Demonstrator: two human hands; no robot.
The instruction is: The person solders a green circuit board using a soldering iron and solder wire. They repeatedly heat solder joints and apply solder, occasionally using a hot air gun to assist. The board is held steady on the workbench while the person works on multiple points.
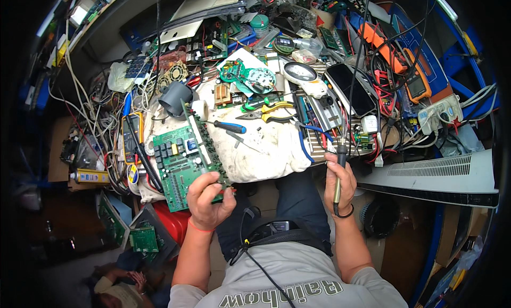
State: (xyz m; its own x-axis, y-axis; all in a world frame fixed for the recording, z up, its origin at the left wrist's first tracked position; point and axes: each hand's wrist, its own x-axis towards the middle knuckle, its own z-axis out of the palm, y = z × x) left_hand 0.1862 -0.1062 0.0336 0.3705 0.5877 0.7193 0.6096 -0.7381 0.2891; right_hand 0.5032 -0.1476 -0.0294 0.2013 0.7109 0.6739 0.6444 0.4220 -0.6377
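Note:
My left hand (210,200) is closed at the near edge of a narrow circuit board (199,140), which stands on its long edge and is crowded with parts. Beside and partly behind it lies a wider green circuit board (178,172) with black relays along its left side. Whether the two boards are joined, I cannot tell. In my right hand (343,184) is a soldering iron (341,155), gripped round its handle, its tip pointing up and away from the boards. A white cloth (261,161) covers the bench between my hands.
A blue-black screwdriver (230,127) and yellow-handled pliers (270,114) lie on the cloth. A grey pipe fitting (175,99) and a yellow multimeter (132,135) stand at left. A black-screened phone (350,89) is at right. Another person's hands (139,281) show at lower left.

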